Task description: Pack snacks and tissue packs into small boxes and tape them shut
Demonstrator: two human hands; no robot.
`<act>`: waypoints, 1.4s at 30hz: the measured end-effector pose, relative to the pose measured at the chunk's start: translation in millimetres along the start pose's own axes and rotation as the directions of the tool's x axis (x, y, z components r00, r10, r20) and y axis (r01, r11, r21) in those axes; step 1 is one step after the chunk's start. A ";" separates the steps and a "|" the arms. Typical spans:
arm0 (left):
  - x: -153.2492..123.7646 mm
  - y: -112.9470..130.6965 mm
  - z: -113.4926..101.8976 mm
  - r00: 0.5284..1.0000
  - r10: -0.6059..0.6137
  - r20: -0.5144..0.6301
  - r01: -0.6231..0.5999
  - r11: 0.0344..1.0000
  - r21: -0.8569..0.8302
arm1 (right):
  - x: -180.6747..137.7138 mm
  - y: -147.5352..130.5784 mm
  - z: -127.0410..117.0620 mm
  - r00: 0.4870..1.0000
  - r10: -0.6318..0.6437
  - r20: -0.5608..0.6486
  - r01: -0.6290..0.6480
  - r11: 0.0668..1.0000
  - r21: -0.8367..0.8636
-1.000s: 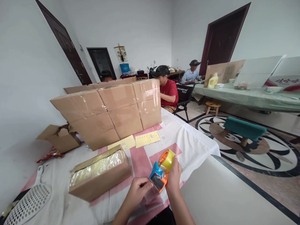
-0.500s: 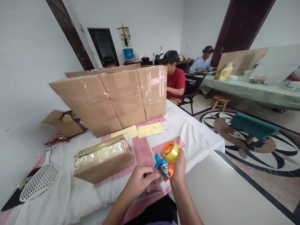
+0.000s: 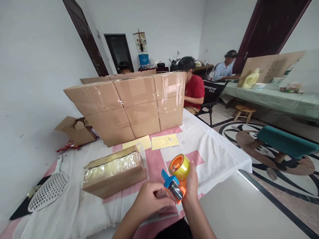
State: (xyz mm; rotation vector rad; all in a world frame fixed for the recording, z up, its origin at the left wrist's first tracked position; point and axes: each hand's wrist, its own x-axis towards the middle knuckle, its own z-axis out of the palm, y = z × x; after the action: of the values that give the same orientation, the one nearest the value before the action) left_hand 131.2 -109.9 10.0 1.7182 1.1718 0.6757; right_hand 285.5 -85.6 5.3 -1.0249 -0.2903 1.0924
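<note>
My right hand (image 3: pixel 191 184) is wrapped round an orange and blue tape dispenser (image 3: pixel 175 189) that carries a roll of yellowish clear packing tape (image 3: pixel 183 167). On the other side, my left hand (image 3: pixel 153 196) has thumb and fingers pinched close to the dispenser's cutting end, on what looks like the loose tape end; the film is see-through and hard to make out. To the left, apart from both hands, a long cardboard box (image 3: pixel 114 181) lies on the cloth-covered table (image 3: pixel 214 146), with shiny tape over its top.
Stacked cardboard boxes (image 3: pixel 142 116) form a wall across the table. Yellow paper sheets (image 3: pixel 165 141) lie before it. A white perforated paddle (image 3: pixel 50 192) and an open carton (image 3: pixel 79 132) are at left. A person in red (image 3: pixel 195 88) sits beyond; others sit farther back.
The view has turned a little left, so the scene shifts right. My left hand has moved closer to the dispenser's blade end, and the dispenser has tilted slightly. The long box stays put.
</note>
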 end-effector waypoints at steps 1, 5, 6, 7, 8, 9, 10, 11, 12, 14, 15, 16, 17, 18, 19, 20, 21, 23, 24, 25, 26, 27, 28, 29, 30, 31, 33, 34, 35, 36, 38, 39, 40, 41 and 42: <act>0.8 -2.2 1.7 1.000 -0.023 -0.010 0.023 1.000 -0.011 | 0.5 -0.6 -0.5 0.999 0.051 -0.007 -0.050 0.998 0.029; 5.2 -7.0 6.2 0.992 -0.126 0.030 0.129 0.985 -0.118 | 1.6 -4.6 -2.7 0.989 0.077 -0.127 -0.075 0.997 0.021; 6.4 -7.3 6.2 0.988 -0.144 0.051 0.150 0.979 -0.135 | 1.7 -6.0 -3.2 0.988 0.058 -0.143 -0.059 0.998 -0.002; 7.6 -7.2 5.9 0.985 -0.158 0.075 0.167 0.975 -0.145 | 1.8 -7.2 -3.7 0.988 0.047 -0.146 -0.050 0.999 -0.021; 8.7 -7.0 5.3 0.981 -0.169 0.097 0.183 0.971 -0.153 | 1.9 -8.4 -4.2 0.989 0.043 -0.143 -0.048 0.998 -0.034; 9.5 -6.6 4.7 0.978 -0.177 0.109 0.193 0.969 -0.156 | 2.1 -9.1 -4.6 0.989 0.045 -0.138 -0.051 0.998 -0.044; 10.1 -6.0 4.3 0.976 -0.184 0.117 0.201 0.967 -0.153 | 2.3 -9.5 -5.1 0.989 0.050 -0.137 -0.058 0.997 -0.054; 10.4 -5.4 4.0 0.975 -0.192 0.111 0.207 0.968 -0.143 | 2.5 -9.4 -5.4 0.988 0.052 -0.146 -0.062 0.996 -0.065; 10.5 -4.7 4.1 0.975 -0.200 0.093 0.210 0.970 -0.120 | 2.7 -8.8 -5.6 0.987 0.055 -0.154 -0.067 0.995 -0.075; 10.1 -3.2 4.9 0.978 -0.205 0.027 0.206 0.978 -0.034 | 2.5 -6.7 -5.3 0.987 0.060 -0.150 -0.073 0.994 -0.079; 9.8 -2.6 5.6 0.979 -0.203 -0.005 0.203 0.979 0.019 | 2.1 -5.5 -4.8 0.990 0.063 -0.129 -0.073 0.995 -0.071; 9.4 -2.1 6.1 0.979 -0.202 -0.030 0.204 0.976 0.071 | 1.4 -4.6 -4.1 0.992 0.066 -0.105 -0.073 0.995 -0.062; 9.2 -1.8 6.4 0.977 -0.206 -0.044 0.210 0.971 0.114 | 0.7 -4.2 -3.3 0.994 0.068 -0.082 -0.073 0.996 -0.053; 9.1 -2.0 6.0 0.976 -0.213 -0.047 0.218 0.964 0.150 | 0.0 -4.4 -2.7 0.995 0.069 -0.071 -0.072 0.996 -0.048; 9.3 -2.7 4.8 0.975 -0.216 -0.049 0.222 0.958 0.183 | -0.3 -5.3 -2.2 0.995 0.069 -0.078 -0.073 0.996 -0.046; 9.9 -4.0 2.4 0.975 -0.214 -0.056 0.222 0.950 0.218 | -0.1 -7.0 -2.2 0.993 0.073 -0.095 -0.078 0.996 -0.045; 10.7 -6.0 -1.3 0.975 -0.209 -0.070 0.220 0.941 0.258 | 1.1 -9.2 -2.6 0.991 0.076 -0.113 -0.081 0.996 -0.037; 12.1 -12.1 -12.8 0.978 -0.183 -0.104 0.207 0.924 0.321 | 7.0 -15.0 -4.5 0.991 0.039 -0.126 -0.039 0.999 0.000; 12.1 -15.9 -20.2 0.979 -0.166 -0.116 0.195 0.925 0.327 | 12.2 -18.2 -5.3 0.992 0.000 -0.129 0.001 1.000 0.010; 11.2 -20.0 -28.1 0.981 -0.150 -0.122 0.181 0.933 0.311 | 19.1 -21.1 -5.6 0.991 -0.053 -0.125 0.053 0.999 0.000; 9.2 -24.0 -36.3 0.983 -0.137 -0.124 0.166 0.948 0.270 | 27.6 -23.5 -4.9 0.987 -0.115 -0.112 0.112 0.993 -0.036; 6.1 -27.7 -44.4 0.984 -0.124 -0.129 0.150 0.966 0.212 | 37.9 -25.2 -2.9 0.980 -0.181 -0.082 0.173 0.980 -0.097; 1.9 -30.8 -52.1 0.984 -0.118 -0.137 0.138 0.979 0.147 | 49.7 -25.8 0.5 0.971 -0.236 -0.030 0.228 0.959 -0.168; -2.9 -33.0 -59.3 0.981 -0.120 -0.153 0.134 0.987 0.084 | 62.8 -25.1 5.2 0.961 -0.273 0.049 0.277 0.933 -0.231; -8.0 -34.2 -66.0 0.977 -0.124 -0.175 0.131 0.991 0.025 | 76.7 -23.0 10.9 0.946 -0.291 0.140 0.319 0.909 -0.268; -13.0 -34.6 -72.3 0.971 -0.126 -0.202 0.123 0.992 -0.025 | 90.9 -19.6 17.0 0.931 -0.284 0.228 0.342 0.898 -0.277; -21.6 -33.4 -84.0 0.958 -0.109 -0.266 0.087 0.992 -0.093 | 117.4 -9.4 28.4 0.911 -0.225 0.345 0.326 0.906 -0.269; -24.9 -32.3 -89.7 0.952 -0.099 -0.291 0.067 0.991 -0.116 | 128.6 -3.6 32.8 0.906 -0.200 0.373 0.313 0.910 -0.273; -27.7 -31.0 -95.3 0.947 -0.089 -0.310 0.049 0.990 -0.133 | 137.8 2.1 35.9 0.906 -0.184 0.381 0.305 0.908 -0.288; -30.2 -29.7 -101.2 0.944 -0.081 -0.320 0.035 0.989 -0.145 | 144.9 7.3 37.7 0.910 -0.179 0.375 0.304 0.901 -0.308; -34.6 -27.4 -113.8 0.937 -0.080 -0.340 0.025 0.986 -0.162 | 154.0 15.3 37.6 0.923 -0.168 0.345 0.295 0.886 -0.358; -36.9 -26.4 -120.6 0.930 -0.086 -0.358 0.027 0.986 -0.166 | 156.5 18.0 36.3 0.930 -0.154 0.333 0.282 0.883 -0.376; -39.4 -25.4 -128.0 0.917 -0.093 -0.388 0.030 0.986 -0.166 | 158.1 20.1 34.4 0.933 -0.142 0.330 0.272 0.879 -0.391; -42.2 -24.4 -135.7 0.899 -0.100 -0.427 0.031 0.986 -0.164 | 159.4 21.7 32.1 0.933 -0.137 0.334 0.273 0.873 -0.404; -45.2 -23.4 -143.8 0.874 -0.105 -0.475 0.031 0.987 -0.160 | 160.6 23.3 29.8 0.929 -0.143 0.342 0.287 0.862 -0.418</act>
State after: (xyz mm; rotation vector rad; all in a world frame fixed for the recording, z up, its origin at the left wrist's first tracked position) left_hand -14.3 -93.8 52.8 1.4123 1.4720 1.1649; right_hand 328.8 66.8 -40.6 -1.2077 -0.9316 0.9886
